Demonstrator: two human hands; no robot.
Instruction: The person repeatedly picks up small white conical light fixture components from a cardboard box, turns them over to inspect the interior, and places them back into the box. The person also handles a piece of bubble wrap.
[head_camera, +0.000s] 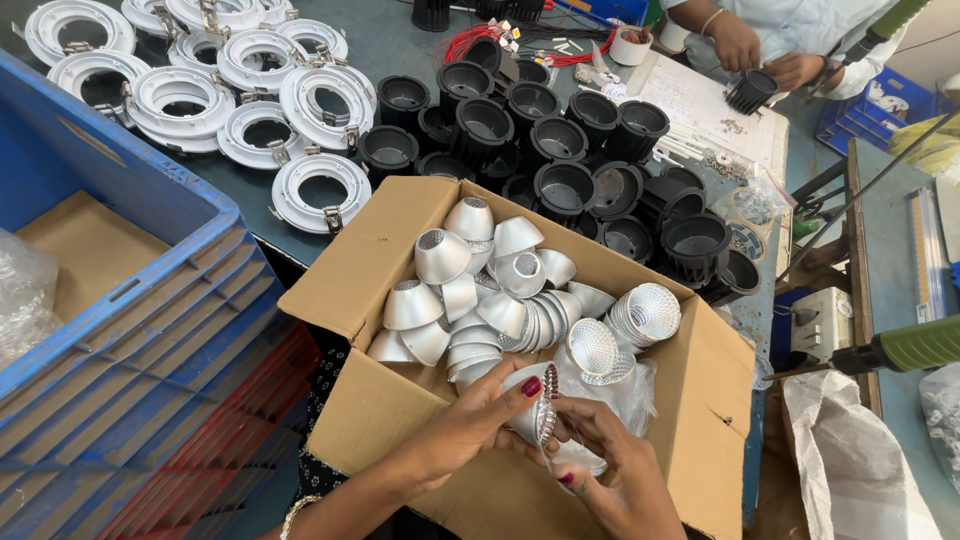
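Over cardboard box (400, 270) | left hand (470, 420) and right hand (610, 470) both grip 1 reflector stack (540, 420) | step: separating cups | next likely needs gentle peel.

Silver cones (441, 256) with finely dimpled, mirror-bright insides are showing in a plain brown box (372, 262). The left hand (470, 425), wearing a dark red painted thumbnail, and the right hand (615, 465) are meeting over a stack of silver cones (540, 418) with a ribbed edge. White rings (320, 190) with metal clips and matte black ribbed cups (563, 188) are lying on the dark grey-green worktop (400, 45). A blue crate (130, 300) is sitting above a red crate (230, 450). Red wires (470, 42) are showing.
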